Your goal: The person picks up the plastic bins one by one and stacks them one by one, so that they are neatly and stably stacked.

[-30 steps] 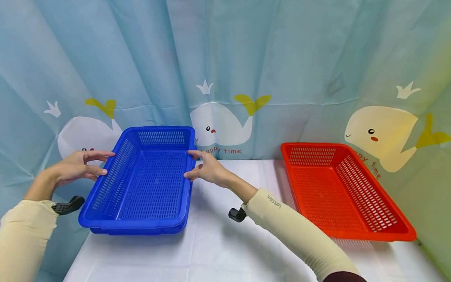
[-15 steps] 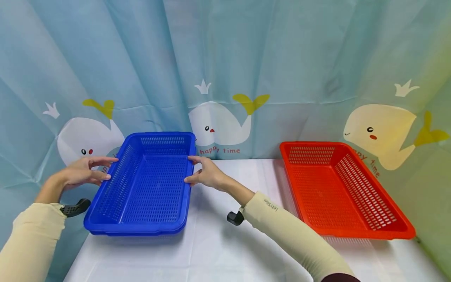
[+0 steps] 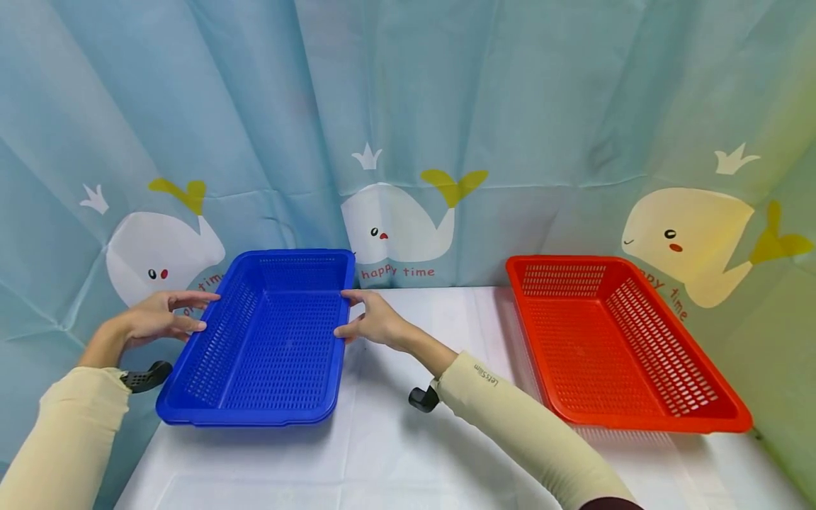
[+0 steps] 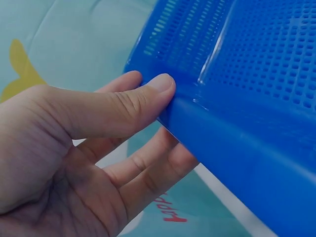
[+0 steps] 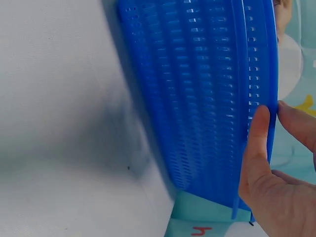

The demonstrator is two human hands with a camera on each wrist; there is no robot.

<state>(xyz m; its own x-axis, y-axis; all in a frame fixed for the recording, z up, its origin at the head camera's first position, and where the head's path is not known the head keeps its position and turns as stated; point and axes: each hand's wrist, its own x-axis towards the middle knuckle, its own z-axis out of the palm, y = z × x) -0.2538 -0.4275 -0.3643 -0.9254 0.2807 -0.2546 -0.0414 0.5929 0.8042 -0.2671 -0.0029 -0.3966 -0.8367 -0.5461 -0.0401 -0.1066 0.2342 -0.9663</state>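
Note:
In the head view, a blue perforated plastic basket (image 3: pixel 280 340) sits nested in a second blue basket on the left of the table. The right wrist view shows the two rims one over the other, with the lower basket's slotted side (image 5: pixel 192 89) below. My left hand (image 3: pixel 159 319) pinches the upper basket's left rim, thumb on top and fingers beneath, as the left wrist view shows. On the opposite side my right hand (image 3: pixel 376 322) pinches the right rim between thumb and fingers. Nothing lies inside the upper basket.
A red perforated basket (image 3: pixel 593 354) stands at the right on the white table (image 3: pixel 414 446), apart from the blue ones. Behind the table hangs a pale blue curtain (image 3: pixel 542 127) with whale prints.
The upper blue basket has come down into the lower one, both hands lowering with its rims. The gap between the two rims has narrowed. The red basket has stayed put.

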